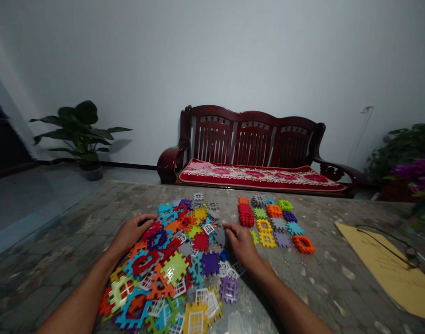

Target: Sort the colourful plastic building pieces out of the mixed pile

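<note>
A heap of colourful interlocking plastic tiles [174, 264] lies on the stone-patterned table [76, 232] in front of me. My left hand [131, 232] rests flat on the heap's left edge, fingers stretched toward the pile. At the heap's right side, my right hand [241, 241] has its fingers curled down onto a grey tile [219, 237]. Further right, sorted tiles [271, 221] lie in small rows and stacks: red, orange, yellow, green, grey, purple and teal.
A yellow paper sheet [389, 266] with a black cord and glasses lies at the table's right. Beyond the table stand a dark wooden bench [254, 148] with a red cushion, a potted plant [80, 132] at left and purple flowers [414, 169] at right.
</note>
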The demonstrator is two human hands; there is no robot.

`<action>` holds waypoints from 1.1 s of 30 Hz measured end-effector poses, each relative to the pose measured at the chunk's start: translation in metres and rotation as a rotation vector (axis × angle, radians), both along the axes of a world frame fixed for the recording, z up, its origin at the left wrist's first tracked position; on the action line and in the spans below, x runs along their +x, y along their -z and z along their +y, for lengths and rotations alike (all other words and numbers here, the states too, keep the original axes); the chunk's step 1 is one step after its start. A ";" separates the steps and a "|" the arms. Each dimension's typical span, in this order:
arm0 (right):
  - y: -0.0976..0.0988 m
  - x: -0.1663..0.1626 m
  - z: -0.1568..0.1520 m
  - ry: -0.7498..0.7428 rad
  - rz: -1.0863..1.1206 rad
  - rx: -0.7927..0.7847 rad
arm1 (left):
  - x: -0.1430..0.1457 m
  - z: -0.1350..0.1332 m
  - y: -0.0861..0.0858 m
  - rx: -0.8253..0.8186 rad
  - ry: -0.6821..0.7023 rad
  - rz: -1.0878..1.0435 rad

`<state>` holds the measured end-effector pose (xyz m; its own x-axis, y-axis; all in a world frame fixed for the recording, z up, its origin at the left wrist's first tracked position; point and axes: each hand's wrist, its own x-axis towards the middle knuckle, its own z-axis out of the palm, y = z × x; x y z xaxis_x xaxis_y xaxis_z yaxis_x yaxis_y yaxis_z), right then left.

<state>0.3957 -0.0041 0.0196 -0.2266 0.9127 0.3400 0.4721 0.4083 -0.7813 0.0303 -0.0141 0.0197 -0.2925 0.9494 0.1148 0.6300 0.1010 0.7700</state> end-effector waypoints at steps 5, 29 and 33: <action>0.001 0.005 0.001 0.003 -0.072 0.136 | 0.000 -0.001 -0.001 -0.009 0.015 0.011; -0.002 0.012 -0.018 -0.141 -0.420 0.193 | 0.027 0.000 -0.006 0.027 0.234 -0.042; -0.015 0.017 -0.020 -0.258 -0.523 0.189 | 0.041 -0.003 -0.012 0.033 0.275 -0.066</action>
<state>0.4128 -0.0240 0.0343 -0.6128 0.7411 0.2744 0.6409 0.6692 -0.3761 0.0718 -0.0167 0.0318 -0.0325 0.9902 0.1358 0.5788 -0.0921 0.8102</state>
